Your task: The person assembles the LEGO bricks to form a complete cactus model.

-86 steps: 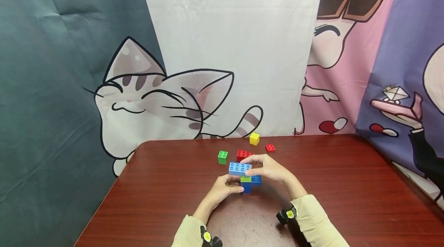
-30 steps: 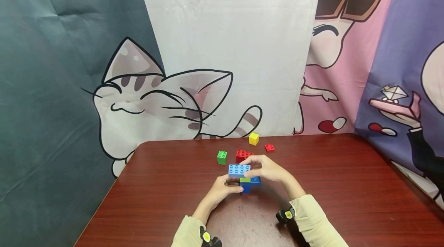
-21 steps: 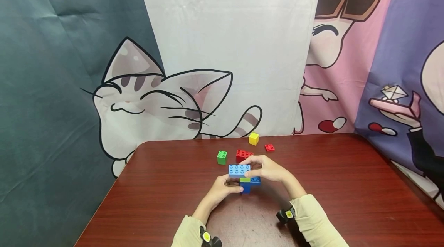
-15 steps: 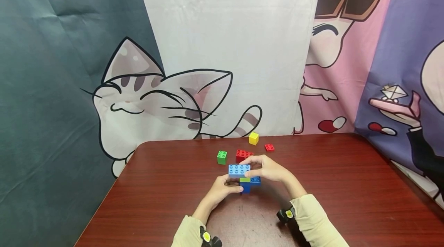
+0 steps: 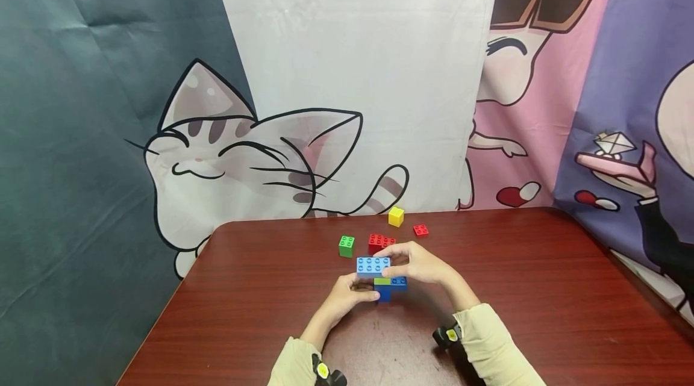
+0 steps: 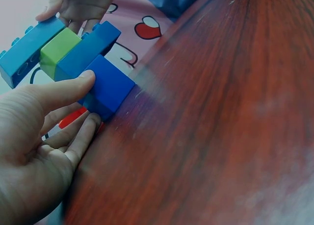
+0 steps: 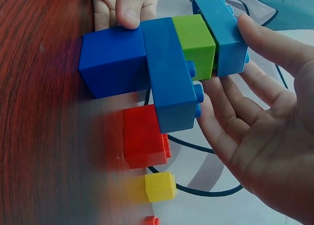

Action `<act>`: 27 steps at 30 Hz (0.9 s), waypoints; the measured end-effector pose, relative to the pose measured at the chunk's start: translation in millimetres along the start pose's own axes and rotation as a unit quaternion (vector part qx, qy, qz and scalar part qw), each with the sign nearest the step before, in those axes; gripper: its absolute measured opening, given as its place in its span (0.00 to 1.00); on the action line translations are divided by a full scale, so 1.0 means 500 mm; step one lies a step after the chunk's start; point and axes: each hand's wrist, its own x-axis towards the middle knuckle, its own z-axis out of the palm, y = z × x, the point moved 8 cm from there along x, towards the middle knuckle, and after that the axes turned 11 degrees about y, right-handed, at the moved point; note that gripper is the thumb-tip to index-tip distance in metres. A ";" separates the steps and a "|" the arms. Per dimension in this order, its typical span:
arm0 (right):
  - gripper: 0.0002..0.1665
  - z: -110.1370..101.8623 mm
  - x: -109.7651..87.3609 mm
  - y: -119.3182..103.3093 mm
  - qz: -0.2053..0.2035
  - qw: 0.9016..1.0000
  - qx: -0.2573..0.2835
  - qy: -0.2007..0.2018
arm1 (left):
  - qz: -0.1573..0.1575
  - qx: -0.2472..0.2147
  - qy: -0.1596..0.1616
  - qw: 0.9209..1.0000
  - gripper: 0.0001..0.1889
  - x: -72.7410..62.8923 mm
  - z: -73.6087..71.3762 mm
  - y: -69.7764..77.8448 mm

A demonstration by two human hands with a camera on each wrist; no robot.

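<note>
A stack of building blocks stands on the table between both hands. At its base is a dark blue block [image 7: 113, 63], bearing a longer blue block [image 7: 169, 78]. Above that sits a lime green block [image 7: 196, 46], topped by a light blue eight-stud block [image 5: 373, 264] that overhangs to the left in the head view. My left hand [image 5: 343, 300] holds the dark blue base between thumb and fingers. With thumb and fingers, my right hand [image 5: 420, 262] pinches the right end of the light blue block. Whether that block is fully pressed onto the lime one, I cannot tell.
Behind the stack lie a red block [image 5: 379, 242], partly hidden by the right hand, and a green block [image 5: 346, 246]. Farther back are a yellow block [image 5: 396, 217] and a small flat red block [image 5: 420, 230]. A printed cloth hangs beyond the brown table [image 5: 260, 289].
Since the earliest frame, the light blue block has come down slightly with my right hand, and less of the lime block shows beneath it. Over the last second the hands stay almost still.
</note>
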 end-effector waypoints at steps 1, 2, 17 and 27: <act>0.24 0.000 -0.001 -0.002 0.000 1.000 -0.001 0.000 | 0.000 0.001 0.000 1.000 0.25 0.000 0.000 0.000; 0.25 0.000 -0.001 -0.004 0.000 1.000 -0.002 0.001 | 0.004 0.003 0.000 1.000 0.25 -0.001 0.000 0.001; 0.21 -0.002 -0.001 -0.011 -0.005 1.000 0.001 0.015 | 0.004 0.003 0.001 1.000 0.25 -0.003 0.002 0.010; 0.19 0.003 -0.001 -0.004 -0.011 0.999 0.011 0.031 | 0.002 0.007 0.004 1.000 0.24 0.002 0.001 -0.002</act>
